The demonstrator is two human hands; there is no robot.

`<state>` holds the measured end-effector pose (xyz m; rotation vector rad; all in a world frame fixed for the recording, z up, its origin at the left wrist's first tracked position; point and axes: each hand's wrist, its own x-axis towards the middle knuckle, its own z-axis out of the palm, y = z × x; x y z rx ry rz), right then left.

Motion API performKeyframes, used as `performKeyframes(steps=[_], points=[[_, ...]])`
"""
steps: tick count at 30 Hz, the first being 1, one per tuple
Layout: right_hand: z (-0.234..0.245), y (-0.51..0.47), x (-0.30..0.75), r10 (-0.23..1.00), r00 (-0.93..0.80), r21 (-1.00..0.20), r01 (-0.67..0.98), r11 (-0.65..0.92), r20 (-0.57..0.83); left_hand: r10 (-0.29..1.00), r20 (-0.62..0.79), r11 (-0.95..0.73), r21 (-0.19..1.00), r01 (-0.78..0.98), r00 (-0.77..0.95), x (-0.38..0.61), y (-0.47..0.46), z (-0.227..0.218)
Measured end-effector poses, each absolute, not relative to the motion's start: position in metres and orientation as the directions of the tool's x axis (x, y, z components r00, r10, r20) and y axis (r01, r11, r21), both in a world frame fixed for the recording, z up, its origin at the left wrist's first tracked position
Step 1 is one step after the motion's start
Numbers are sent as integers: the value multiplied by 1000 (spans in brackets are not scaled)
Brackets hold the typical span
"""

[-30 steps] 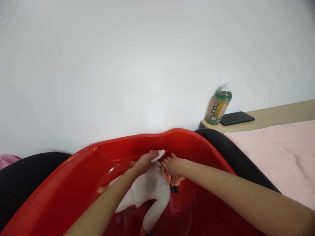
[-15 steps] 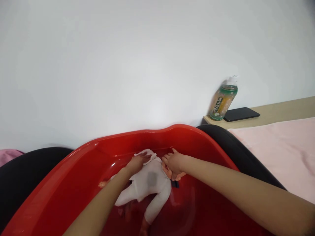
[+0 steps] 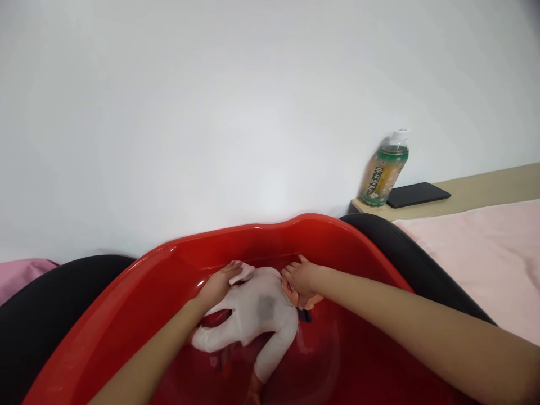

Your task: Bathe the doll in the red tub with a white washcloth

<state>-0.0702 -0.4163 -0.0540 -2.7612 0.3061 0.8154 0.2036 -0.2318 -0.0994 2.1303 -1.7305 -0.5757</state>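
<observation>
A baby doll dressed in white, with a grey patch on the clothing, lies in water inside a red tub. One white-sleeved limb stretches towards me. My right hand is curled over the doll's head at the right end, hiding much of it. Against the doll's far side, my left hand has its fingers closed on a small whitish cloth. Its fingertips are partly covered by the cloth.
Black padded rims flank the tub. On a wooden ledge at right stand a tea bottle and a dark phone. Pale pink fabric lies beside it. A white wall rises behind the tub.
My left hand has slid left with the cloth, away from the doll's middle. My right hand stays on the doll's head. The view has shifted slightly.
</observation>
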Motion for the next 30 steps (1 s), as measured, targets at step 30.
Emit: performKeyframes(steps=[30], points=[[-63,-415,-70,-147,856,-168,-260,-951,-496,-926,-366,134,-94,-986,-91,188,-143,-126]])
